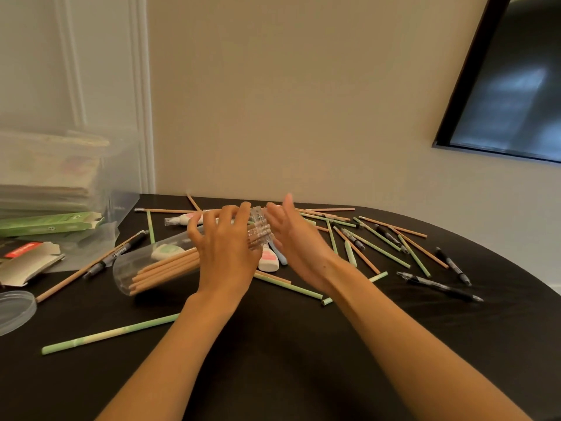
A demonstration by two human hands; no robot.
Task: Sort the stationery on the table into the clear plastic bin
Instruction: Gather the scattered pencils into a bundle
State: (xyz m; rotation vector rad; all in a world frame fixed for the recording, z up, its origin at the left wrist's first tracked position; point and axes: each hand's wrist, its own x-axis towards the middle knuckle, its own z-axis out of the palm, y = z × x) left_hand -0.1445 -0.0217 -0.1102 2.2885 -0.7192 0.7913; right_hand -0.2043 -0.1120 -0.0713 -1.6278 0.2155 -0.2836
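**Item:** clear cylindrical plastic jar (133, 268), lying on its side on the black table (273, 360), mouth toward the near left, with tan wooden pencils (164, 268) inside.

**Hands:** The left hand (224, 244) lies over the jar's middle, fingers spread and curled down round it. The right hand (299, 238) stands just right of the jar's ribbed closed end, fingers straight, palm facing it. Contact cannot be confirmed because that end is blurred.

**Destination:** The large clear plastic bin (121, 177) sits well left of and behind the jar, holding stacked paper.

**Judgement:** The jar appears to be gathered for lifting. It would be best to keep the mouth tilted upward so the pencils do not slide out, and to support the closed end with the flat palm.

**Clearance:** Loose green pencils (109, 334) lie in front of the jar. Black pens (440, 287) lie well to its right, near the table's curved edge. The way left from the jar crosses opened cardboard boxes (33, 262) and a round clear lid (15, 308).
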